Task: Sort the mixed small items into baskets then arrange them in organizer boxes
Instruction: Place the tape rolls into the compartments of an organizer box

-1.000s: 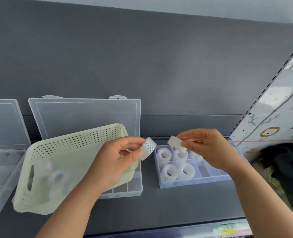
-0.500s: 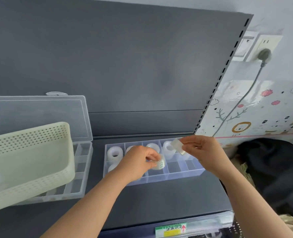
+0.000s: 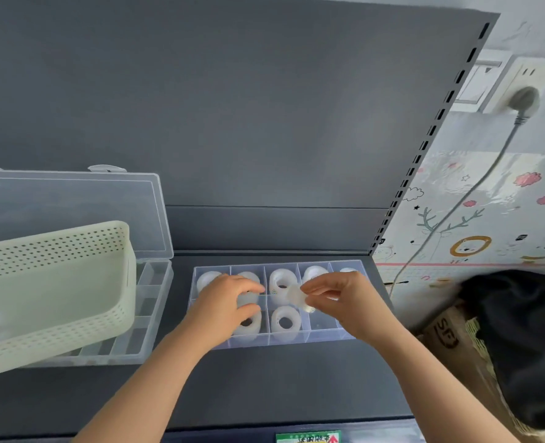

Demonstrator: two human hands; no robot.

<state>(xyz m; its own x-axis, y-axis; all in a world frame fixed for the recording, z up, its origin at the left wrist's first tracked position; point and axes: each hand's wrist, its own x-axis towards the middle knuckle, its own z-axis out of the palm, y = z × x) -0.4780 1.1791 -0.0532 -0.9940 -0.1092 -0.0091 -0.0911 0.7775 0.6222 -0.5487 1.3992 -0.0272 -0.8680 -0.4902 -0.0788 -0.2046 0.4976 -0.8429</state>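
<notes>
The left hand (image 3: 224, 302) covers the box's (image 3: 323, 322) front-left compartment and part of the two behind it. Its fingers and thumb curl round a roll (image 3: 248, 326) standing in the second front compartment, though whether that roll already rests on the floor cannot be told. The right hand (image 3: 344, 298) pinches a second roll (image 3: 296, 297) between thumb and fingertips. It is blurred, just above the divider between the rows, and the wrist hides the box's right end, so only a sliver of the back-right roll shows. Other rolls (image 3: 285, 321) sit in the back row and the third front compartment, and the fourth lies bare. The box lies at the right end of the shelf (image 3: 280, 385), close to its back edge. At the left edge of the shelf a basket (image 3: 54, 282) leans tilted on an open second box (image 3: 151, 318), its left part cut off by the frame. A white smear inside it cannot be made out. A label (image 3: 307, 438) under the shelf's front edge is cut off below. Half a second ago the right hand held its roll higher, over the back-right compartments; now it is lower and nearer the middle. The left hand then showed a dotted roll at its fingertips above the front row and now sits lower, into the box. A second ago both hands held their rolls up, clear of the box.
</notes>
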